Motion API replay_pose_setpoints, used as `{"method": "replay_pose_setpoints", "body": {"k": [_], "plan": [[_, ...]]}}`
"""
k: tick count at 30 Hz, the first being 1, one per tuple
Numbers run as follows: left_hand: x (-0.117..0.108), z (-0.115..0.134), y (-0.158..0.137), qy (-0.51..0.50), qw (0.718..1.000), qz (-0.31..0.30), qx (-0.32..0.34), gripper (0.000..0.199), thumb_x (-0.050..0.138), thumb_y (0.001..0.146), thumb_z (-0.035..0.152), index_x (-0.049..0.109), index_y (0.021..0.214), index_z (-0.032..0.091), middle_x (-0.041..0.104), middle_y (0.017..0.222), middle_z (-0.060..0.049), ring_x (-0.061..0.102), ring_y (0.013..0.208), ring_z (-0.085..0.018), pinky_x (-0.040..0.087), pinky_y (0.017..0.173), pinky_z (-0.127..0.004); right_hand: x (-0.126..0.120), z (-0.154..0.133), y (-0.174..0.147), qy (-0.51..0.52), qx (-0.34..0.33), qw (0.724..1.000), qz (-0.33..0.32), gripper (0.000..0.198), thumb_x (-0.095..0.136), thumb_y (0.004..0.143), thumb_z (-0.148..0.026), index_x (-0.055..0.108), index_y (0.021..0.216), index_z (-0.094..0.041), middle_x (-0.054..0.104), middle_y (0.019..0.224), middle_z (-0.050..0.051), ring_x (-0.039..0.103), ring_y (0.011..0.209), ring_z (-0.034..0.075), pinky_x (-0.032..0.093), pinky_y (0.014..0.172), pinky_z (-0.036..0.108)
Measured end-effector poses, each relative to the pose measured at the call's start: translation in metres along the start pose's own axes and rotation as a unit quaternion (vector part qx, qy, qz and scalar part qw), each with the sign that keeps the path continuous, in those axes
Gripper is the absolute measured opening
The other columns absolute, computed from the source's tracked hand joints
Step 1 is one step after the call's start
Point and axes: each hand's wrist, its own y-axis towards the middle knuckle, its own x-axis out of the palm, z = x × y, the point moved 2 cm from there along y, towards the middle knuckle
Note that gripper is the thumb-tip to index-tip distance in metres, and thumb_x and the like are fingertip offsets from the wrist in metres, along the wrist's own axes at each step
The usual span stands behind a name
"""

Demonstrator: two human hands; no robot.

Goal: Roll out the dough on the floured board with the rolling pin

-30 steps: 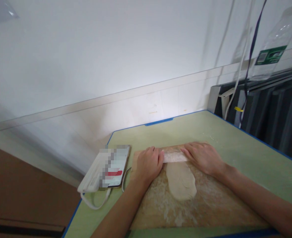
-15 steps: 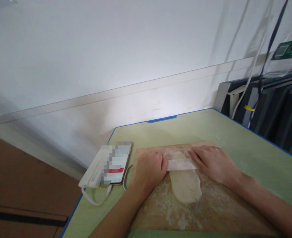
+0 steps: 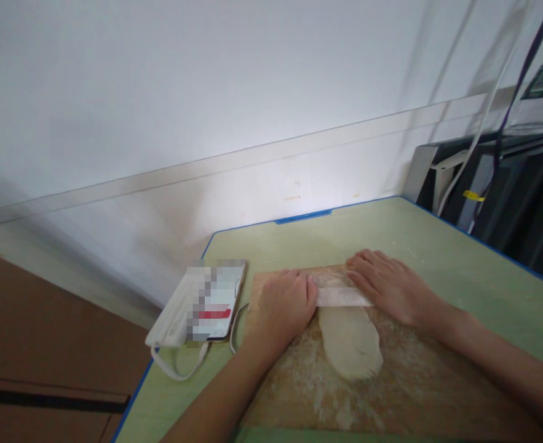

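A white rolling pin [image 3: 342, 297] lies crosswise at the far end of a flattened oval of dough [image 3: 350, 344]. My left hand [image 3: 286, 306] is curled round the pin's left end, its fingers closed. On the right end rests my right hand [image 3: 386, 284], with its palm over the pin and its fingers stretched forward past it; the end itself is hidden beneath. The dough lies on a wooden board [image 3: 294, 394] dusted with flour, its long side running toward me.
A phone [image 3: 220, 301] lies left of the board beside a white box-like device [image 3: 174, 320] with a white cable [image 3: 174, 374]. The green table [image 3: 321, 237] has a blue edge and meets a white wall [image 3: 253, 111]. Dark panels [image 3: 524, 203] and hanging cords stand at the right.
The rolling pin has moved away from me to the dough's far end, baring more dough. My right hand has gone forward and its fingers have straightened. The view has shifted slightly.
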Motion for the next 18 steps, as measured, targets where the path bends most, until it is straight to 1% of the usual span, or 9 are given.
{"method": "replay_pose_setpoints", "body": {"k": [3, 5, 8, 10, 13, 18], "plan": [[0.0, 0.0, 0.002, 0.002, 1.0, 0.02, 0.002, 0.029, 0.03, 0.089, 0.025, 0.058, 0.085, 0.017, 0.06, 0.085, -0.005, 0.054, 0.083, -0.021, 0.041, 0.067, -0.03, 0.0, 0.001, 0.005, 0.001, 0.003, 1.0, -0.02, 0.035, 0.026, 0.091, -0.035, 0.058, 0.094, -0.02, 0.061, 0.088, 0.008, 0.054, 0.087, 0.02, 0.039, 0.076, 0.032], [0.001, 0.0, 0.002, 0.005, 1.0, 0.031, 0.001, 0.025, 0.032, 0.088, 0.026, 0.056, 0.087, 0.017, 0.058, 0.087, -0.006, 0.052, 0.085, -0.021, 0.041, 0.068, -0.031, 0.0, 0.002, 0.009, 0.0, 0.008, 0.999, -0.032, 0.036, 0.026, 0.091, -0.035, 0.058, 0.092, -0.019, 0.061, 0.086, 0.008, 0.054, 0.087, 0.02, 0.039, 0.076, 0.031], [0.001, -0.001, 0.004, 0.006, 0.999, 0.038, -0.004, 0.023, 0.033, 0.088, 0.027, 0.054, 0.087, 0.018, 0.056, 0.089, -0.005, 0.051, 0.087, -0.021, 0.041, 0.068, -0.031, 0.001, 0.006, 0.017, 0.007, 0.01, 0.998, -0.062, 0.035, 0.026, 0.091, -0.033, 0.058, 0.084, -0.02, 0.06, 0.082, 0.007, 0.055, 0.084, 0.019, 0.038, 0.074, 0.029], [0.003, -0.002, 0.006, 0.005, 0.999, 0.038, -0.011, 0.024, 0.032, 0.089, 0.028, 0.054, 0.087, 0.018, 0.055, 0.089, -0.005, 0.051, 0.087, -0.021, 0.041, 0.068, -0.031, 0.002, 0.008, 0.024, 0.006, 0.022, 0.997, -0.075, 0.035, 0.027, 0.09, -0.032, 0.057, 0.077, -0.02, 0.06, 0.079, 0.007, 0.056, 0.081, 0.018, 0.038, 0.071, 0.028], [0.006, -0.006, 0.01, 0.004, 0.999, 0.04, -0.023, 0.026, 0.031, 0.09, 0.029, 0.054, 0.086, 0.018, 0.055, 0.089, -0.005, 0.051, 0.087, -0.021, 0.041, 0.067, -0.031, 0.001, 0.01, 0.033, 0.001, 0.049, 0.996, -0.077, 0.034, 0.029, 0.089, -0.03, 0.054, 0.068, -0.02, 0.062, 0.074, 0.006, 0.058, 0.073, 0.017, 0.036, 0.065, 0.027], [0.01, -0.012, 0.012, 0.004, 0.998, 0.044, -0.035, 0.026, 0.031, 0.09, 0.03, 0.053, 0.085, 0.018, 0.055, 0.087, -0.005, 0.051, 0.086, -0.02, 0.041, 0.066, -0.029, -0.002, 0.008, 0.038, -0.01, 0.073, 0.996, -0.052, 0.033, 0.029, 0.089, -0.029, 0.052, 0.066, -0.02, 0.062, 0.071, 0.005, 0.058, 0.068, 0.017, 0.033, 0.058, 0.028]]}}
